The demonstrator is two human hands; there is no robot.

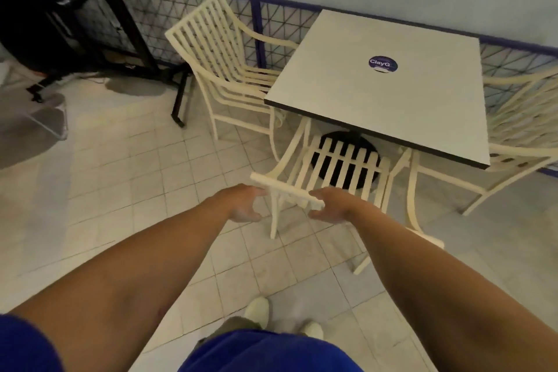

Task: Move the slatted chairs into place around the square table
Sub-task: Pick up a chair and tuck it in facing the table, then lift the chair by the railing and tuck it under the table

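Cream-slatted near chair (287, 191) stood pushed in at the near edge of the square surface (377, 100). My left hand (241, 204) and right hand (332, 205) were released, fingers loose, fingertips just at its top rail. Left chair (223, 48) and right chair (519, 130) flanked the sides.

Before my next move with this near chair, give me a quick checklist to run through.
1. Hands at the top rail of the near chair: ok, left hand and right hand sit at it.
2. Firm grip: cannot tell, the rail is blurred.
3. Seat under the square table: ok, its front passes under the near edge.
4. Left chair and right chair at the table's sides: ok.
5. Shoes clear of chair legs: ok.
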